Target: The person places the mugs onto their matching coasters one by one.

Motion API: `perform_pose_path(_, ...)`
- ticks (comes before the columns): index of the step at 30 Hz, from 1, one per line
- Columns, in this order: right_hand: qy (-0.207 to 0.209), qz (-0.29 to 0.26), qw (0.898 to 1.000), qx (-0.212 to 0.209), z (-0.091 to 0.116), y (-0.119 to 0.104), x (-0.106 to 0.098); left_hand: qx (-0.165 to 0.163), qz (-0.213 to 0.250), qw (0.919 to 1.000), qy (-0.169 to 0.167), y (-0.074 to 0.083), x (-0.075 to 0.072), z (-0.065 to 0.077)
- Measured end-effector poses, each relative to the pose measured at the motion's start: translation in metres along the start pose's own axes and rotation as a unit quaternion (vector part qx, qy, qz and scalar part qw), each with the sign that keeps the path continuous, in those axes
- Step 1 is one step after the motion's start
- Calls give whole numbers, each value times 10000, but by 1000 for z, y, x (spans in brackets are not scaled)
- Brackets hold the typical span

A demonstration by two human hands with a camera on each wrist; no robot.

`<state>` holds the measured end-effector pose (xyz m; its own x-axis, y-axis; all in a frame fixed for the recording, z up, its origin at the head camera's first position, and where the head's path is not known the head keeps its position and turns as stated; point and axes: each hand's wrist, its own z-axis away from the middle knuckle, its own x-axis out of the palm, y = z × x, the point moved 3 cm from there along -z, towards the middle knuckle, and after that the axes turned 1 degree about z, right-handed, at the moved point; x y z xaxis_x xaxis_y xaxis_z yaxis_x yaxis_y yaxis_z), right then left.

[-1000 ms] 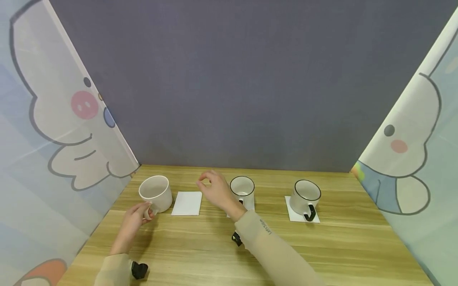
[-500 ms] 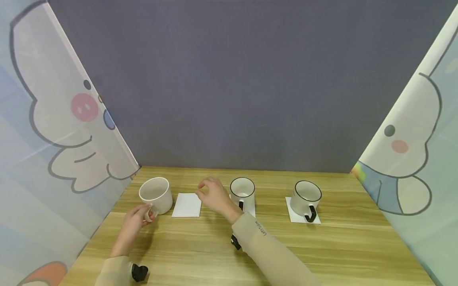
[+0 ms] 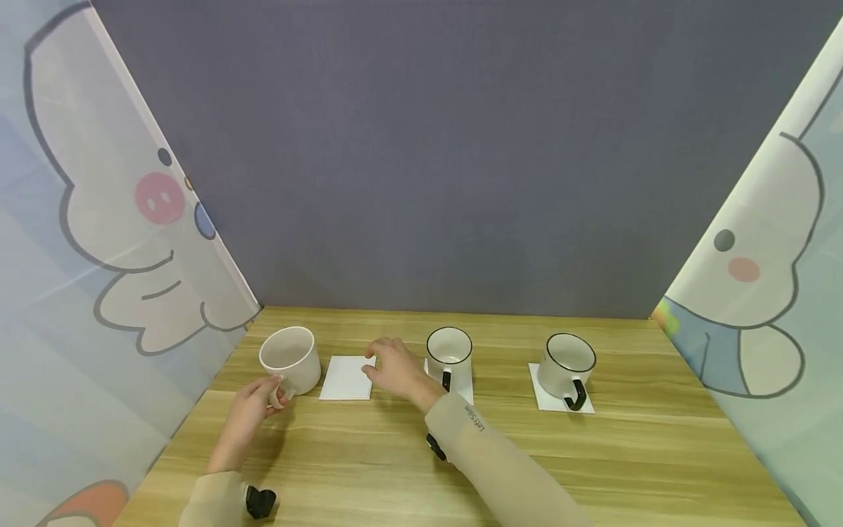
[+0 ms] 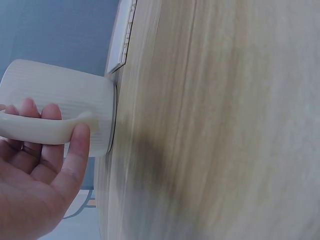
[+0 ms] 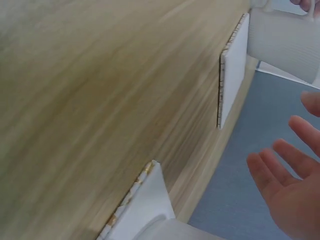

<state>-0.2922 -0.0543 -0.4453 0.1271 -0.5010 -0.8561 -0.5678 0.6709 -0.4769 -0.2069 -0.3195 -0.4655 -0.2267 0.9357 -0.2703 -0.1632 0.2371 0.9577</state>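
Observation:
On the left of the table, a plain white mug (image 3: 303, 372) stands upright, its handle towards my left hand (image 3: 250, 401). That hand grips the handle (image 4: 45, 129), fingers curled through it, in the left wrist view. Just right of the mug lies a square white coaster (image 3: 344, 378) with nothing on it. My right hand (image 3: 400, 372) hovers at the coaster's right edge, fingers loosely bent and apart, holding nothing. In the right wrist view the fingers (image 5: 287, 162) are spread, clear of the coaster (image 5: 234, 75).
A black-rimmed white mug (image 3: 450, 350) stands on a coaster (image 3: 466, 386) behind my right forearm. Further right, another black-rimmed mug (image 3: 558, 377) sits on its own coaster (image 3: 546, 400). A grey panel (image 3: 421, 161) closes off the back of the wooden table (image 3: 632, 446).
My right hand has come down a little towards the near side, and its thumb and index finger have parted. The left hand and the mugs have stayed put.

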Motion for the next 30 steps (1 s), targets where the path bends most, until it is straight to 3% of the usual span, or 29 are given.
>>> perform_pose_path(8,-397,195,9989,145,3,5,10,54,32,10000,-25,-1,0,1)
perform_pose_path(18,-873,1049,9906,-130,6,12,24,-53,12,10000,53,1,1,2)
perform_pose_path(30,-1308,979,9866,-18,6,19,36,-81,134,9998,77,-1,1,0)
